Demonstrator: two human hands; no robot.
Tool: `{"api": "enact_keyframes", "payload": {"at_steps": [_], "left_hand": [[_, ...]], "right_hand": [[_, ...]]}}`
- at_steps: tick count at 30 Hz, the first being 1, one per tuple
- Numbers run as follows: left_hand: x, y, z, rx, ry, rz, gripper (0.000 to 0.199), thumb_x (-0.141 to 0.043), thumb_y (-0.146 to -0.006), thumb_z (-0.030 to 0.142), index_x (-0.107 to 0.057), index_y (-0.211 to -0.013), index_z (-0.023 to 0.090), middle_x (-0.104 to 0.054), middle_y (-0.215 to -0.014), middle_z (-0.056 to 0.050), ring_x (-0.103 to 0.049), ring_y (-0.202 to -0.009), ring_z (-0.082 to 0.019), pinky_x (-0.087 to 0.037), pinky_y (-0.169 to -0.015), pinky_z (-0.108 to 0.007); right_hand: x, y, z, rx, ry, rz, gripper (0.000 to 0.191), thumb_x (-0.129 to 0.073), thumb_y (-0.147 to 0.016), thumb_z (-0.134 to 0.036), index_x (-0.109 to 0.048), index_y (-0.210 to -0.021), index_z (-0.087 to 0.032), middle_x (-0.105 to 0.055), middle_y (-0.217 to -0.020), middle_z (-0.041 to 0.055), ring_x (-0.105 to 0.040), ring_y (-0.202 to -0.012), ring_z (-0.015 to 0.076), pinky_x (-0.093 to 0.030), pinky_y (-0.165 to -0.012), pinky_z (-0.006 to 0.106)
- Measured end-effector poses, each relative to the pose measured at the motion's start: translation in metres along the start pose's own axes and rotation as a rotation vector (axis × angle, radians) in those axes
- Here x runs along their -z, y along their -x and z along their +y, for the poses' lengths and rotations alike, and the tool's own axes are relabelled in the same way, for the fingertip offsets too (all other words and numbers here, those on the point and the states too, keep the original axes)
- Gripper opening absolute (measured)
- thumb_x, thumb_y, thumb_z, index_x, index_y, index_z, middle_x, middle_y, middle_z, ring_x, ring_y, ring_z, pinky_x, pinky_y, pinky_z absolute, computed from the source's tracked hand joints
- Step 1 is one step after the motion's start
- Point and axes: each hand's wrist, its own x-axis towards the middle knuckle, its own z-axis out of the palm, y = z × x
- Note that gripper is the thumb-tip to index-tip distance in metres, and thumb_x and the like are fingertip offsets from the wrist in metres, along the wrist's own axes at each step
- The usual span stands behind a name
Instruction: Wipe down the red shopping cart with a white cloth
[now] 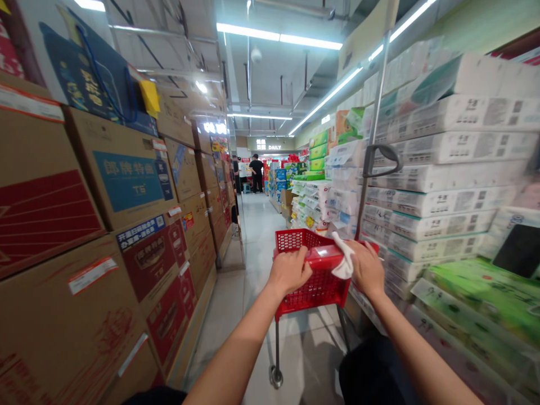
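Observation:
A red plastic shopping cart [312,295] with perforated basket walls stands right in front of me. My left hand [291,272] is closed round the left end of its handle [324,254]. On the right end of that handle my right hand [366,269] is wrapped, its fingers partly hidden. A white cloth or tissue [345,260] is draped over the handle beside my right hand; whether the fingers also pinch it I cannot tell. One caster wheel [275,376] shows on the floor at the cart's left.
Stacked cardboard cartons [126,180] wall the left side, ending near a mirrored pillar [230,169]. Tissue packs [439,152] rise on the right, with green packs [485,298] lower down. A metal pole [373,112] bears a grey handle [382,160]. Down the tiled aisle [257,225] people [256,173] stand.

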Motion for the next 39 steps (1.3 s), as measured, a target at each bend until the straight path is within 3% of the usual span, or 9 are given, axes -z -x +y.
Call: {"api": "enact_keyframes", "payload": {"at_steps": [5,9,12,15,19,24,33,36,39], "left_hand": [[0.0,0.003,0.006,-0.03,0.013,0.016,0.036,-0.05,-0.091,0.031,-0.05,-0.125,0.018,-0.073,-0.098,-0.007,-0.07,-0.089,-0.027,-0.053,-0.083,-0.04],[-0.003,0.001,0.017,-0.037,0.011,0.035,0.045,-0.052,-0.089,0.029,-0.047,-0.131,0.014,-0.072,-0.103,-0.009,-0.069,-0.091,-0.028,-0.053,-0.083,-0.041],[-0.003,-0.002,0.023,-0.038,0.033,0.038,0.041,-0.05,-0.09,0.028,-0.049,-0.128,0.013,-0.072,-0.103,-0.01,-0.07,-0.091,-0.028,-0.054,-0.082,-0.041],[0.0,-0.002,0.021,-0.036,0.056,0.018,0.038,-0.046,-0.092,0.026,-0.049,-0.128,0.012,-0.073,-0.097,-0.01,-0.07,-0.087,-0.027,-0.054,-0.08,-0.04],[0.002,0.007,0.002,-0.087,0.085,0.058,0.035,-0.05,-0.096,0.027,-0.05,-0.129,0.017,-0.074,-0.103,-0.008,-0.07,-0.095,-0.026,-0.05,-0.096,-0.043],[-0.006,0.019,-0.01,-0.058,0.114,0.131,0.028,-0.043,-0.105,0.04,-0.057,-0.117,0.02,-0.07,-0.11,-0.008,-0.064,-0.104,-0.025,-0.046,-0.104,-0.044],[-0.013,0.014,0.002,-0.008,0.249,0.118,0.034,-0.044,-0.098,0.024,-0.044,-0.131,0.016,-0.066,-0.117,-0.012,-0.061,-0.113,-0.025,-0.046,-0.105,-0.043],[-0.013,0.016,-0.001,0.002,0.246,0.099,0.041,-0.045,-0.097,0.024,-0.039,-0.137,0.016,-0.066,-0.119,-0.012,-0.062,-0.112,-0.026,-0.048,-0.103,-0.044],[-0.014,0.017,0.002,0.008,0.213,0.111,0.047,-0.044,-0.097,0.025,-0.037,-0.142,0.014,-0.066,-0.12,-0.014,-0.062,-0.111,-0.027,-0.048,-0.103,-0.045]], "right_hand": [[0.004,-0.001,0.034,-0.265,-0.008,0.115,0.057,-0.018,-0.106,-0.038,-0.06,-0.138,-0.016,-0.064,-0.138,0.014,-0.048,-0.141,0.0288,-0.034,-0.118,0.057],[-0.015,-0.008,-0.019,-0.194,-0.051,0.105,0.053,-0.02,-0.106,-0.035,-0.054,-0.145,-0.022,-0.061,-0.143,0.0074,-0.048,-0.14,0.0221,-0.035,-0.12,0.05],[-0.027,-0.012,-0.072,0.048,-0.123,0.029,0.049,-0.029,-0.106,-0.032,-0.048,-0.15,-0.024,-0.057,-0.148,0.0056,-0.047,-0.142,0.0221,-0.034,-0.121,0.05],[-0.024,-0.018,-0.093,0.199,-0.134,-0.066,0.047,-0.033,-0.106,-0.031,-0.051,-0.148,-0.024,-0.059,-0.146,0.0058,-0.051,-0.138,0.0223,-0.034,-0.121,0.049],[-0.003,-0.028,-0.058,0.138,-0.091,-0.192,0.044,-0.034,-0.106,-0.037,-0.06,-0.14,-0.025,-0.066,-0.138,0.0042,-0.057,-0.132,0.0221,-0.036,-0.12,0.049],[0.008,-0.033,-0.021,-0.086,-0.025,-0.121,0.051,-0.025,-0.106,-0.039,-0.066,-0.132,-0.021,-0.071,-0.128,0.0107,-0.062,-0.125,0.0275,-0.041,-0.114,0.056],[-0.016,-0.032,-0.106,0.201,-0.096,-0.255,0.046,-0.032,-0.106,-0.035,-0.058,-0.142,-0.022,-0.065,-0.139,0.0073,-0.057,-0.132,0.022,-0.038,-0.119,0.048],[-0.005,-0.035,-0.077,0.203,-0.083,-0.283,0.045,-0.034,-0.106,-0.038,-0.062,-0.138,-0.025,-0.068,-0.135,0.0058,-0.058,-0.131,0.0229,-0.038,-0.119,0.049],[0.008,-0.036,-0.033,-0.015,-0.036,-0.225,0.048,-0.03,-0.105,-0.041,-0.063,-0.137,-0.026,-0.068,-0.134,0.0064,-0.06,-0.129,0.0251,-0.04,-0.117,0.051]]}}
